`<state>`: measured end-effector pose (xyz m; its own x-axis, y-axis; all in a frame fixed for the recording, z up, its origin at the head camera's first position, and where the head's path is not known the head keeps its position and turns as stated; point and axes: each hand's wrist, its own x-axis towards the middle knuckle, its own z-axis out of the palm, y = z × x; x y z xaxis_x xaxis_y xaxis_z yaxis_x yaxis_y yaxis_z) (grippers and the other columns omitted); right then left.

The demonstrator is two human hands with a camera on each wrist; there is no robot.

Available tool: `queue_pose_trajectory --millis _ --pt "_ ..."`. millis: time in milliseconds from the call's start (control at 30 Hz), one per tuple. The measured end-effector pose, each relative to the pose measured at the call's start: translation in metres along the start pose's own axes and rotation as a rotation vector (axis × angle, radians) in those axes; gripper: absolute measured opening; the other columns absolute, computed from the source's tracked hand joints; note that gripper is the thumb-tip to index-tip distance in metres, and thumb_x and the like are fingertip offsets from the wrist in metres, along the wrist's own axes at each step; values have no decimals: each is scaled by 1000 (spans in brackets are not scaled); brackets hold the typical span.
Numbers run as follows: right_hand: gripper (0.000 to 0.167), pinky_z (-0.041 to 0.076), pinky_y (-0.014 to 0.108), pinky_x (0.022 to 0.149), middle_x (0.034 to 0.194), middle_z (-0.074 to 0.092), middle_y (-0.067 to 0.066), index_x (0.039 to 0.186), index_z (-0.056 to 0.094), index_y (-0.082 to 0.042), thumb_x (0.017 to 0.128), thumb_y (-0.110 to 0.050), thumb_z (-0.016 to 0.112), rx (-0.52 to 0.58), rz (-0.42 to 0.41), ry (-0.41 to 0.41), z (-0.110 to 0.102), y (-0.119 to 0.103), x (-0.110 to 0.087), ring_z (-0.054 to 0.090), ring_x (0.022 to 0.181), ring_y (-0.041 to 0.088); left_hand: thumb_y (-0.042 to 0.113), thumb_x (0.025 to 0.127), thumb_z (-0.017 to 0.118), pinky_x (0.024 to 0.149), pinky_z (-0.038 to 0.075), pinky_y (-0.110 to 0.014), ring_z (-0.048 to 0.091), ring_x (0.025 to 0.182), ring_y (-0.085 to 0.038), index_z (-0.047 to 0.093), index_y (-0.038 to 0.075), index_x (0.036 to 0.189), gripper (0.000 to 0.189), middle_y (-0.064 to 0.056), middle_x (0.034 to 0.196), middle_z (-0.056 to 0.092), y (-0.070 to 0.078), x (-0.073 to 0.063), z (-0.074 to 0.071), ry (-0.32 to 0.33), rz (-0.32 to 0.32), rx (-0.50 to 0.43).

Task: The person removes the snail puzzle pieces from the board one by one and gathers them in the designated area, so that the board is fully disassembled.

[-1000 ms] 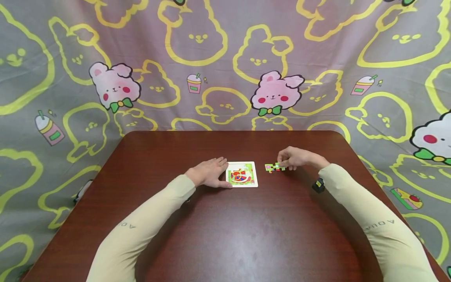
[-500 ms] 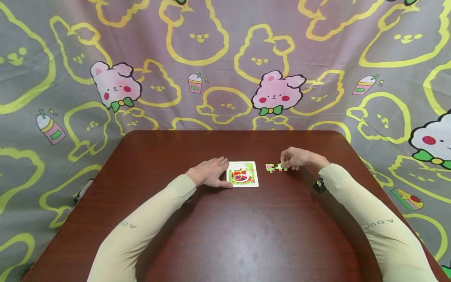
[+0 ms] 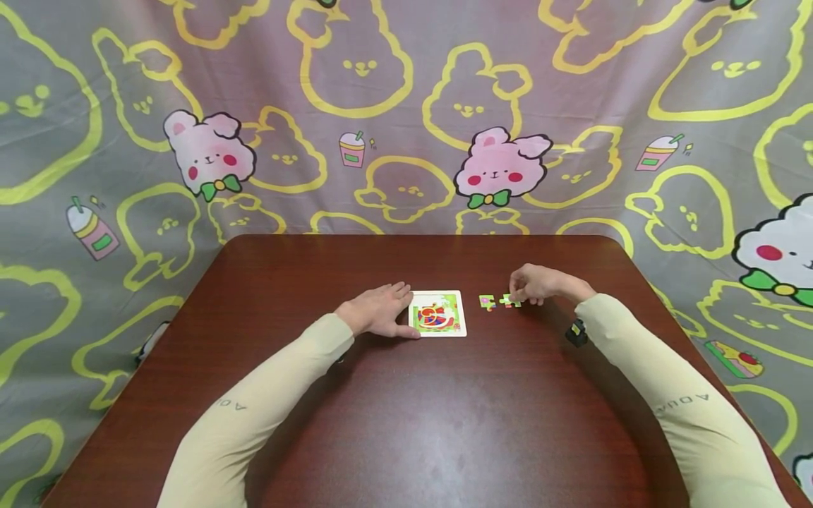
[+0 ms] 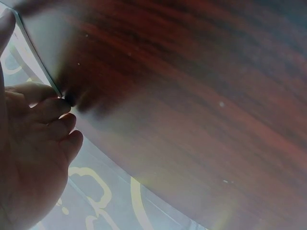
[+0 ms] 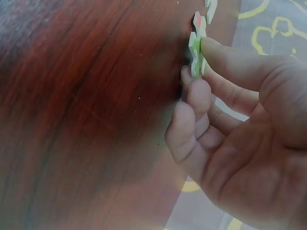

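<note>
A square jigsaw board (image 3: 462, 321) with a white frame lies on the table, its picture showing a red, white and blue figure on green. My left hand (image 3: 379, 311) rests along the board's left side, fingers extended at the upper corner and thumb at the lower one. To the right of the board, my right hand (image 3: 536, 283) pinches a green jigsaw piece (image 5: 195, 55) between thumb and fingers, low over the table. Another jigsaw piece (image 3: 487, 302), green with a pink spot, lies between that piece and the board, with a narrow gap to each.
The brown wooden table (image 3: 406, 416) has rounded far corners. Behind and beside it hangs a grey curtain (image 3: 406, 127) with yellow outlines and cartoon rabbits. A small black device (image 3: 576, 331) is worn at the right wrist.
My right hand has moved slightly right with its jigsaw piece, and a gap has opened between the two pieces. The left hand and the board stay in place.
</note>
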<state>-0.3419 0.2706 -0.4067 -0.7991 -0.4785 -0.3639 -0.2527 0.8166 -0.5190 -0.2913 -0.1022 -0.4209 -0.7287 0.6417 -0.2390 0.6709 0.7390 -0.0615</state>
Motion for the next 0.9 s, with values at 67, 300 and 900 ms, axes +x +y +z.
queue_pose_trajectory --millis 67,300,900 --pt "13 49 29 50 73 58 5 92 63 -6 94 -18 67 -18 2 7 0 -2 -1 50 55 13 78 85 45 124 23 -39 23 151 -29 31 3 153 103 -16 161 27 0 0 0 2 3 5" --pt "16 42 24 46 69 60 6 86 58 -6 92 -17 69 -73 40 37 -1 -14 -5 46 51 12 78 85 46 124 23 -39 23 151 -28 31 3 153 102 -16 161 27 1 1 0 -2 -5 5" --pt "5 41 25 47 72 63 7 90 65 -8 92 -12 66 -69 -73 115 7 -37 6 48 51 12 79 85 45 124 22 -39 20 152 -28 29 3 154 104 -16 162 25 -1 2 0 -13 -5 -17"
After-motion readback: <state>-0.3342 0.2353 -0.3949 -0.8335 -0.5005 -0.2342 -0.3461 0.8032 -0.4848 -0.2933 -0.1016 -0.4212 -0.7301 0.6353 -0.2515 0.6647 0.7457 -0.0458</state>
